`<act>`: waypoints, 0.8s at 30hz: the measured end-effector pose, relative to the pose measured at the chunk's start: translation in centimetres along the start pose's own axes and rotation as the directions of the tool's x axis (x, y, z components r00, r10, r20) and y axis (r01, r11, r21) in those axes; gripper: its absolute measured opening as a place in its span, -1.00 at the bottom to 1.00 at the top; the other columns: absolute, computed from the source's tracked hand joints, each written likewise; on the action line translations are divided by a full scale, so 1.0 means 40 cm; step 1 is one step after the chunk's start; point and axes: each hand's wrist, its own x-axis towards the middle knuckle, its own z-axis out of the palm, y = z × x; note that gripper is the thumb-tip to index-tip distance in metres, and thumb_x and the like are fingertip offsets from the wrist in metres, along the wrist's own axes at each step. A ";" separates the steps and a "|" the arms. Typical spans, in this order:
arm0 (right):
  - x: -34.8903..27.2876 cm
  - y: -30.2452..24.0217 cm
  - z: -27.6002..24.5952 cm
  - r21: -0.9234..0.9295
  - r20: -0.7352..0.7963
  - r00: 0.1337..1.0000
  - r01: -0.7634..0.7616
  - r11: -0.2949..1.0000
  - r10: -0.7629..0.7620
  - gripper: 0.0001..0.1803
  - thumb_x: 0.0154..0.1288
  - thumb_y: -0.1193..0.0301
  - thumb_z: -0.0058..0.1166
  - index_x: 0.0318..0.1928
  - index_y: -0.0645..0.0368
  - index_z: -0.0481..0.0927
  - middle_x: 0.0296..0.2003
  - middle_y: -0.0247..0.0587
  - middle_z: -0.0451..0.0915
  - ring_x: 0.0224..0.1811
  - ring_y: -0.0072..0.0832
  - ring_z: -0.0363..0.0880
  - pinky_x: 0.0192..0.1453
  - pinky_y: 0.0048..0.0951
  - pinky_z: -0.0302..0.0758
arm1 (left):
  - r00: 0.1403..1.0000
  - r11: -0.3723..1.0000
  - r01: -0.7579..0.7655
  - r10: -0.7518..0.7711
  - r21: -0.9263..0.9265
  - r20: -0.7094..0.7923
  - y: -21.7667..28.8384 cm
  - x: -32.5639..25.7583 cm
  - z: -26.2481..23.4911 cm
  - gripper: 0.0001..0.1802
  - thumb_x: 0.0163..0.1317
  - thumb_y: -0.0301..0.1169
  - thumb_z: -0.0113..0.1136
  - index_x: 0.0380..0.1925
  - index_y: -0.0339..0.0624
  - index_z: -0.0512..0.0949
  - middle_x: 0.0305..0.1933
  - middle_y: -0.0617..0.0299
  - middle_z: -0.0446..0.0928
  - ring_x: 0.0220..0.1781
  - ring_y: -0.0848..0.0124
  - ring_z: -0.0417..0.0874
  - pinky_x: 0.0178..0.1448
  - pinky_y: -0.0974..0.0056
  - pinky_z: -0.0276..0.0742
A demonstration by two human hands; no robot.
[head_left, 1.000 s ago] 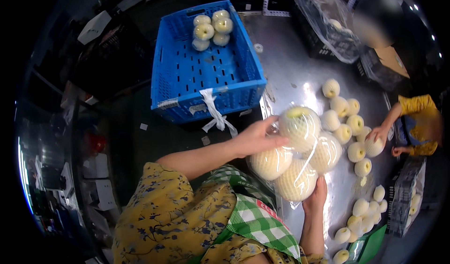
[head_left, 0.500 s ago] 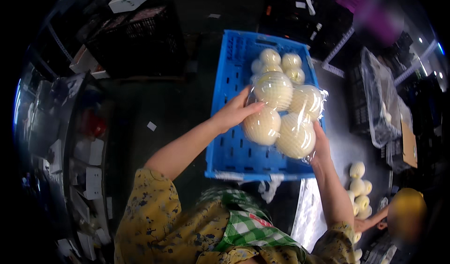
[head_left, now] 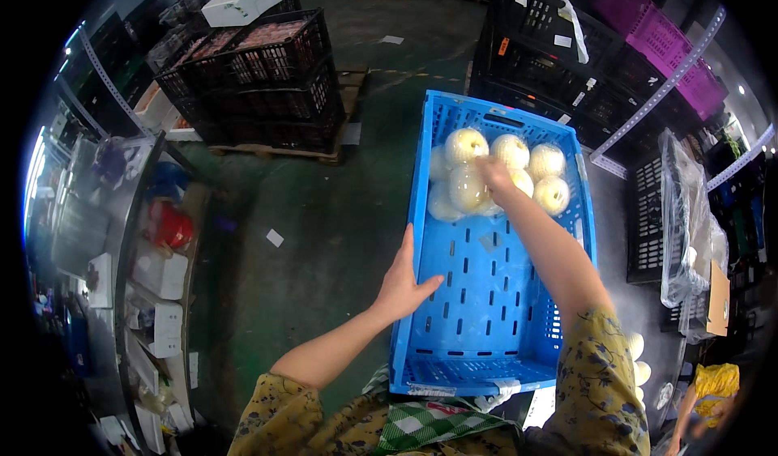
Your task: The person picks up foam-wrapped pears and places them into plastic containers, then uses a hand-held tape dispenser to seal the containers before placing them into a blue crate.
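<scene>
A blue plastic crate (head_left: 462, 351) lies in front of me. Pale round fruits (head_left: 466, 144), sleeved in foam net and wrapped in clear plastic, fill its far end. My right hand (head_left: 494, 179) reaches over the crate with its blurred fingers curled in at a wrapped fruit pack (head_left: 468, 189) in the left part of the group. At the crate's left wall is my left hand (head_left: 401, 286), fingers stretched along the rim and thumb apart, nothing held.
Stacked black crates (head_left: 275, 91) stand on a wooden pallet at the far left. More black crates (head_left: 559, 67) and a purple crate (head_left: 664, 47) are beyond at right. More fruits (head_left: 640, 371) and a person in yellow (head_left: 713, 391) are at lower right.
Both hands held a wrapped pack above the crate; the pack now sits at the crate's far end. My left hand has let go and moved to the left rim; my right hand has moved forward.
</scene>
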 end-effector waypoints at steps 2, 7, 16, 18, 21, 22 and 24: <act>0.051 0.008 0.048 -0.120 -0.043 0.998 -0.059 0.991 0.054 -0.51 0.25 0.16 -0.04 -0.07 0.38 0.54 -0.18 0.00 0.58 -0.09 -0.31 0.53 0.01 -0.22 0.42 | 1.000 1.000 0.013 -0.013 0.002 0.006 0.007 0.001 -0.003 0.09 0.08 -0.32 0.28 0.40 -0.28 -0.31 0.38 -0.26 0.07 0.37 -0.05 0.23 0.36 0.10 0.23; 0.064 -0.017 0.061 -0.310 -0.084 0.996 -0.054 0.949 0.029 -0.45 0.26 0.12 -0.06 -0.02 0.42 0.51 -0.05 0.22 0.55 0.03 -0.03 0.53 0.11 -0.17 0.41 | 0.997 0.997 0.072 -0.073 0.024 0.029 0.011 -0.014 -0.017 0.13 0.05 -0.30 0.29 0.40 -0.26 -0.33 0.38 -0.25 0.06 0.37 -0.06 0.22 0.34 0.08 0.27; -0.019 -0.064 0.011 -0.549 -0.096 0.969 0.140 0.824 -0.229 -0.40 0.27 0.15 0.00 0.12 0.41 0.34 -0.07 0.27 0.50 0.04 0.09 0.47 0.13 -0.08 0.41 | 1.000 1.000 0.003 -0.004 0.026 0.014 0.004 0.000 0.000 0.09 0.08 -0.31 0.28 0.40 -0.27 -0.30 0.41 -0.24 0.01 0.39 -0.04 0.20 0.38 0.11 0.21; -0.094 -0.017 0.004 -0.532 -0.064 0.890 0.353 0.770 -0.452 -0.36 0.26 0.20 0.03 0.21 0.39 0.25 0.03 0.27 0.43 0.12 0.08 0.40 0.17 -0.08 0.37 | 1.000 1.000 0.006 -0.005 -0.025 0.031 0.001 0.000 0.000 0.08 0.09 -0.32 0.27 0.41 -0.27 -0.29 0.42 -0.24 0.01 0.40 -0.03 0.19 0.39 0.12 0.19; -0.305 -0.033 -0.074 -0.396 0.132 0.782 0.605 0.691 -0.608 -0.38 0.21 0.36 0.11 0.23 0.32 0.22 0.14 0.19 0.30 0.22 0.06 0.26 0.27 -0.16 0.28 | 0.998 0.994 0.053 -0.050 -0.091 0.034 -0.008 -0.010 -0.009 0.07 0.10 -0.33 0.28 0.41 -0.26 -0.29 0.41 -0.23 0.02 0.40 -0.03 0.20 0.39 0.12 0.18; -0.380 -0.038 -0.114 -0.348 0.163 0.784 0.614 0.709 -0.599 -0.39 0.20 0.41 0.13 0.22 0.30 0.24 0.15 0.17 0.30 0.23 0.05 0.25 0.30 -0.18 0.26 | 0.997 0.991 0.069 -0.064 -0.113 0.041 -0.008 -0.011 -0.009 0.07 0.10 -0.33 0.28 0.41 -0.26 -0.28 0.41 -0.23 0.03 0.39 -0.03 0.21 0.39 0.12 0.18; -0.518 -0.017 -0.206 -0.367 0.182 0.775 0.625 0.689 -0.606 -0.41 0.18 0.43 0.13 0.21 0.27 0.27 0.16 0.12 0.31 0.23 0.03 0.26 0.32 -0.19 0.23 | 0.998 0.986 0.058 -0.052 -0.153 0.046 -0.012 -0.013 -0.021 0.07 0.09 -0.32 0.29 0.41 -0.26 -0.26 0.41 -0.23 0.04 0.39 -0.03 0.20 0.40 0.12 0.16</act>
